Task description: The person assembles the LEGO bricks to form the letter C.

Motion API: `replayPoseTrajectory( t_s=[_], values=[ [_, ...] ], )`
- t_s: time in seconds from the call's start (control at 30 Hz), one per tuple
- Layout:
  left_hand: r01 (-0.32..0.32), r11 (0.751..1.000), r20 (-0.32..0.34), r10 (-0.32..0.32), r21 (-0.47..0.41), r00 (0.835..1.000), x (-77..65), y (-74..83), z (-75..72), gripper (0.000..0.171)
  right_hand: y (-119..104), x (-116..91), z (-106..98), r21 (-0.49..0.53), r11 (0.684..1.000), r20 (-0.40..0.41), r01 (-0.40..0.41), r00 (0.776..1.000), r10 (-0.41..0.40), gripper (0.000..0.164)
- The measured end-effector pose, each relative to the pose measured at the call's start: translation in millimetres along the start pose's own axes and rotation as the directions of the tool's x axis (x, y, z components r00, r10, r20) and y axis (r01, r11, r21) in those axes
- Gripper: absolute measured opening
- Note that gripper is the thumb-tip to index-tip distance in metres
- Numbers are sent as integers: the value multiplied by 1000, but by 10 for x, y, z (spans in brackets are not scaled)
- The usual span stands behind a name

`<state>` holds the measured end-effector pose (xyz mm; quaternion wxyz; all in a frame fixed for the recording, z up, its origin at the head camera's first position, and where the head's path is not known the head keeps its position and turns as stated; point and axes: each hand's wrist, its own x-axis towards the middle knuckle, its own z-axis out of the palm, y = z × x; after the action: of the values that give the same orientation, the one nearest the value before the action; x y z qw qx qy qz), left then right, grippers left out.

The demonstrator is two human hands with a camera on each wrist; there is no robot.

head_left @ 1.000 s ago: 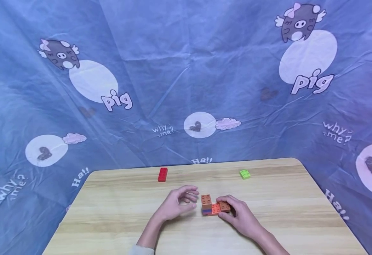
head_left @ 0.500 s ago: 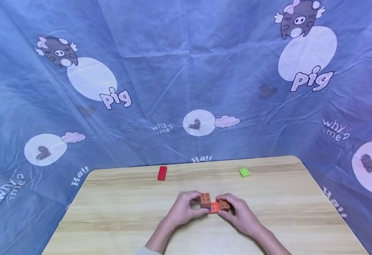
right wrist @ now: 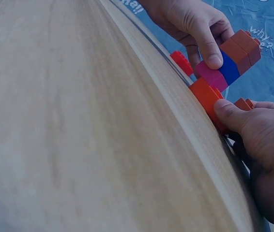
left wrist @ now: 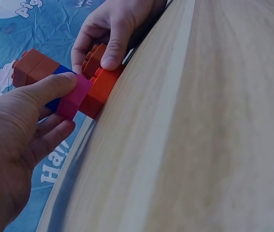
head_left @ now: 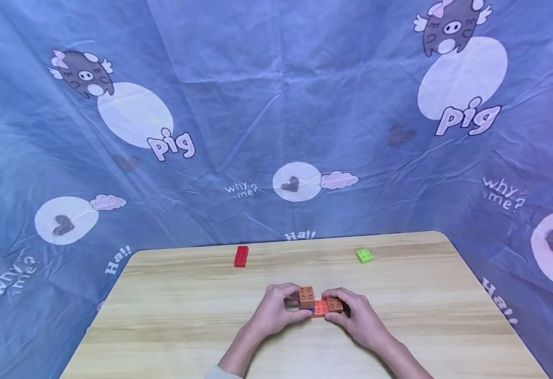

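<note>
My left hand [head_left: 276, 310] pinches a stack of toy building bricks. In the left wrist view, the stack has brown bricks [left wrist: 33, 67] on top, a blue brick [left wrist: 63, 70] below them and a pink brick [left wrist: 74, 99] at the bottom. The thumb lies across the blue and pink sides. The pink brick's lower end is right at the left end of a studded orange brick [left wrist: 100, 92]. My right hand [head_left: 359, 318] grips the orange brick's other end, where a brown brick [head_left: 334, 304] sits on it. Fingers hide parts of both.
A red brick [head_left: 241, 257] lies near the back edge of the wooden table [head_left: 172, 310], left of the hands. Farther right is a light green brick [head_left: 364, 256]. A blue printed cloth [head_left: 210, 131] hangs behind the table and at both sides.
My left hand has moved right from beside the stack and taken hold of it; its grip stays the same since half a second ago. The right hand keeps its hold, nearly still.
</note>
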<state>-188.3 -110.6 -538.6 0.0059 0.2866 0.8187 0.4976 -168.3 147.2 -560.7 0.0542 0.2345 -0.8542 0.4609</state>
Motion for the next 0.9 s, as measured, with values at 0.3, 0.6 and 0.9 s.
replayPoseTrajectory(
  t_s=[0.3, 0.6, 0.9],
  values=[
    [-13, 994, 1, 13, 111, 1000, 14, 23, 20, 43, 0, -16, 1, -21, 1000, -26, -7, 1000, 7, 45],
    [30, 970, 93, -54, 241, 994, -21, -13, -137, 77, 3, -5, 12, 5, 1000, -10, 22, 1000, -22, 44],
    [197, 976, -144, -183, 94, 973, -46, -186, -717, 84, 0, -1, 13, -7, 1000, -22, 15, 1000, -15, 46]
  ],
)
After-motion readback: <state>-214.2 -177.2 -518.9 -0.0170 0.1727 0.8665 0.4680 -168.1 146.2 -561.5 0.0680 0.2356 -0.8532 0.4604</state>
